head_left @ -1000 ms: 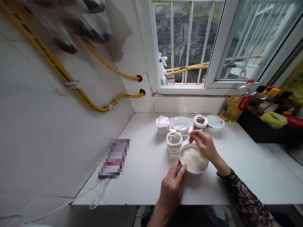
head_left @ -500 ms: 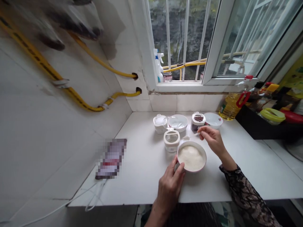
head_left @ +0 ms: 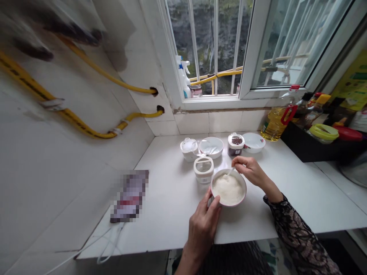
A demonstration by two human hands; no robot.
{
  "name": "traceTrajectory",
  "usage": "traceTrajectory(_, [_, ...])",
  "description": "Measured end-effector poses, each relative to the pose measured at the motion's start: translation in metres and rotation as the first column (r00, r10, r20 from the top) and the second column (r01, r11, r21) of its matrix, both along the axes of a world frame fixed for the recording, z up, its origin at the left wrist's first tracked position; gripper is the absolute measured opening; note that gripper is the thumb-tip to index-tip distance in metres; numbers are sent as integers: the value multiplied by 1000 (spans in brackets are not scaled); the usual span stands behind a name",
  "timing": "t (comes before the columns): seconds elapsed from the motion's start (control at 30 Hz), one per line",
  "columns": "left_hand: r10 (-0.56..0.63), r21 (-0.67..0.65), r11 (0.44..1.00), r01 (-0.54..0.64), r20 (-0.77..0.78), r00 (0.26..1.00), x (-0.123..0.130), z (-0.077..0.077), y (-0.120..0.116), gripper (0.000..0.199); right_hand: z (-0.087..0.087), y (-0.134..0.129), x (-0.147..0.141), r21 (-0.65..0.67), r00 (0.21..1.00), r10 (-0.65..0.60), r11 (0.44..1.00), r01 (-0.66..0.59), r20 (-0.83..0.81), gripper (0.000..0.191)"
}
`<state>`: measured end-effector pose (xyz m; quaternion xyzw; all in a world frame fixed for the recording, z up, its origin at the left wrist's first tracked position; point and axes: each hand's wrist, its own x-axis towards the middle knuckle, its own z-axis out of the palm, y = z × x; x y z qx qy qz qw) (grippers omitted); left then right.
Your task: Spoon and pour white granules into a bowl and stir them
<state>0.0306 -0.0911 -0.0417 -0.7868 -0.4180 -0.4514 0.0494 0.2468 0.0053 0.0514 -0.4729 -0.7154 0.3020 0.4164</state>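
A white bowl (head_left: pixel 243 195) full of pale powder or grain (head_left: pixel 228 189) stands near the counter's front. My left hand (head_left: pixel 204 221) grips its left rim with thumb and fingers. Pinched in my right hand (head_left: pixel 249 170) is a small white spoon (head_left: pixel 231 171), its tip down in the contents at the bowl's far side. Just behind and left of the bowl sits a clear jar with a white lid (head_left: pixel 203 170). Farther back are a jar of white stuff (head_left: pixel 189 149), a white bowl (head_left: pixel 211 148), a jar of dark reddish bits (head_left: pixel 236 145) and another bowl (head_left: pixel 254 143).
An oil bottle (head_left: pixel 273 118) and a black box (head_left: pixel 296 143) of bottles and lidded jars stand at the right. A pixelated flat item (head_left: pixel 132 196) and a white cable (head_left: pixel 114 242) lie at the left of the counter (head_left: pixel 169 217). Behind is a barred window.
My right hand has moved left and lowered the spoon from above the bowl's far rim into the contents. My left hand still holds the bowl. The camera view has shifted slightly.
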Motion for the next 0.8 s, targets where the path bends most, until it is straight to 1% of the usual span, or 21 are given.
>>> traceTrajectory(0.07, [-4,2,1000,4,2,1000,0,0,0,26,-1,3,1,-102,992,-40,994,27,-122,14])
traceTrajectory(0.13, [-3,4,1000,3,3,1000,0,0,0,26,0,6,4,-175,969,-76,984,34,-235,13])
traceTrajectory(0.27, [4,15,1000,-4,-3,1000,-1,-1,1,25,1,12,9,-250,917,-134,967,39,-376,12])
traceTrajectory(0.37, [3,20,1000,-3,4,1000,-1,-2,1,25,-2,15,9,-312,891,-163,950,25,-424,10])
traceTrajectory(0.57, [3,6,1000,-3,-11,1000,-1,-3,1,26,-13,19,6,-444,856,-205,895,-32,-475,9])
traceTrajectory(0.7, [6,-2,1000,-6,-26,1000,-2,-4,1,26,-15,21,6,-467,846,-204,882,-60,-493,10])
traceTrajectory(0.8, [8,9,1000,-8,-23,1000,-1,-4,2,26,-13,20,5,-471,817,-201,877,-96,-541,11])
